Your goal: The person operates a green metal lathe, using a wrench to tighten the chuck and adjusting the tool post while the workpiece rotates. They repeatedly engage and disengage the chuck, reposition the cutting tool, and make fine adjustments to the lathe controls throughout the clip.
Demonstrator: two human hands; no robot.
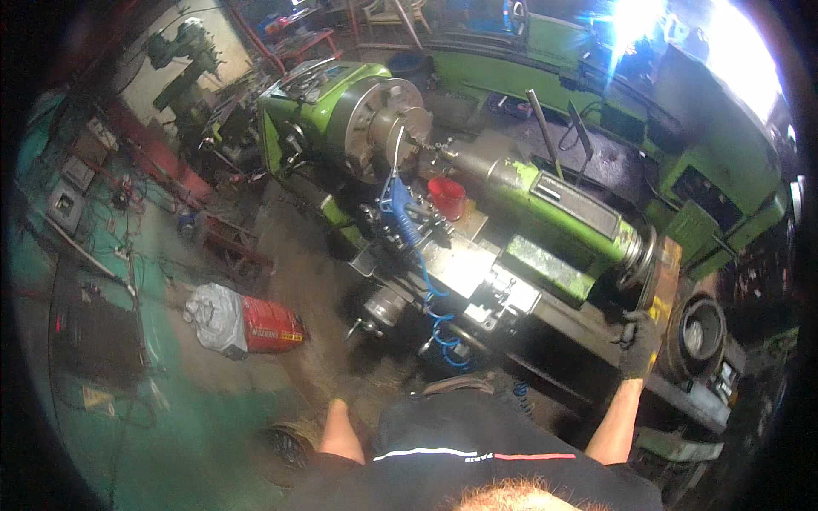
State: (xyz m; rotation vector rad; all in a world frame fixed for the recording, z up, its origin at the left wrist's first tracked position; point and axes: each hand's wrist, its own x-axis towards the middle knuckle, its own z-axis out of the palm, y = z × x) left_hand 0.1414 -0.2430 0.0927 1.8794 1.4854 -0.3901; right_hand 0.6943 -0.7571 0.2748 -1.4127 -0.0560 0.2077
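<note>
My right hand (641,345), in a dark glove, is closed around the lower part of a worn yellow-brown bar (663,285) beside the tailstock handwheel (637,257) of a green lathe. My left forearm (339,433) reaches toward the dark floor, where the hand blends into shadow and its fingers do not show. The lathe chuck (362,123) holds a round stepped metal part (400,128), facing the tailstock (558,200). On the tool post area lies a blue air gun (396,200) with a coiled blue hose (443,328). Behind it stands a red container (446,198).
A red bag or drum with grey wrapping (268,324) lies on the green floor at left. Round metal rings (703,328) sit right of my right hand. A second green machine (562,77) stands behind the lathe. The carriage handwheel (383,308) juts toward me.
</note>
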